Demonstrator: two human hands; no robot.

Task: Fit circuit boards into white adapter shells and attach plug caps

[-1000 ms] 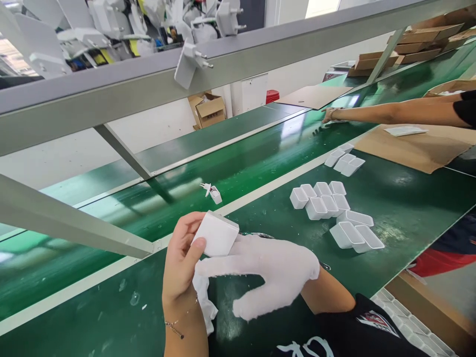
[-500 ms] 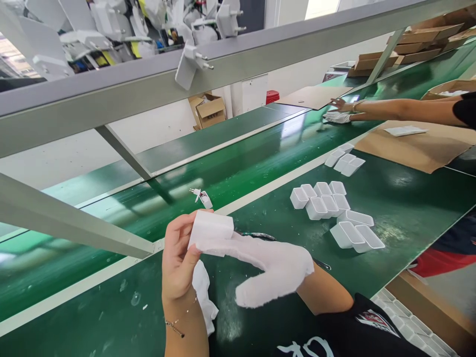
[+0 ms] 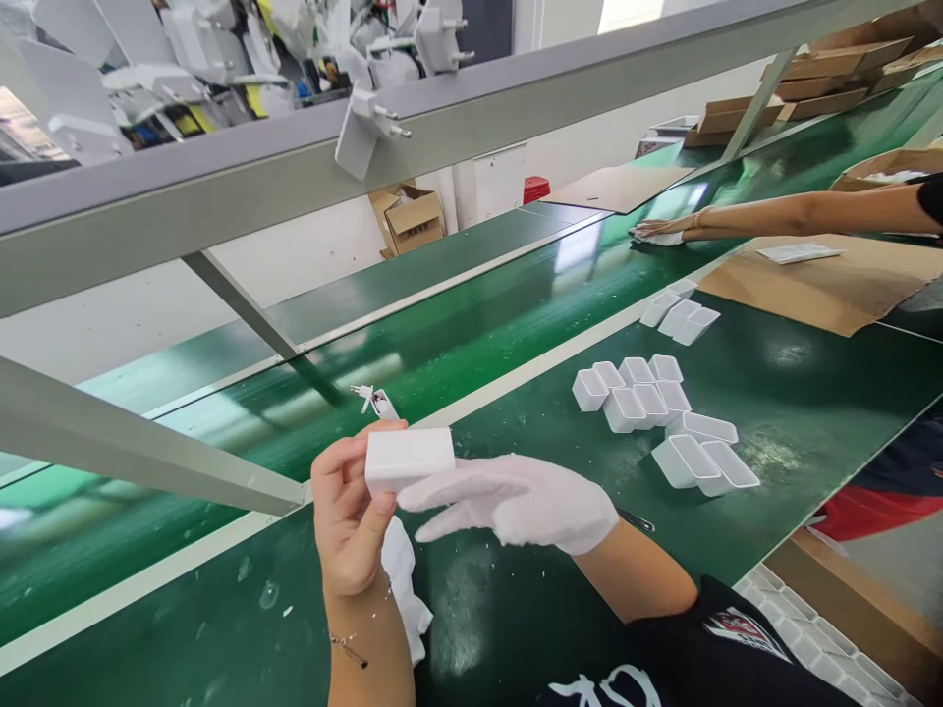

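My left hand, bare, grips a white plastic charger housing by its left end, thumb below and fingers behind. My right hand wears a white glove. Its fingers are stretched out and reach the housing's lower right side, with the thumb apart; the hand is not closed round the housing. Beyond my left hand, on the green belt, lies an opened white plug with its pins and some inner parts showing. A crumpled white cloth or glove lies beside my left wrist, partly hidden.
Several empty white housings stand in groups on the green bench at the right. A thin dark tool is partly hidden by my right wrist. A metal shelf holding plugs crosses above. At the far right a co-worker's hands reach onto the belt.
My gloved fingers have straightened and slid along the housing's lower side. The housing has turned slightly and moved a little left. The plug on the belt has shifted left; the co-worker's hands have come together.
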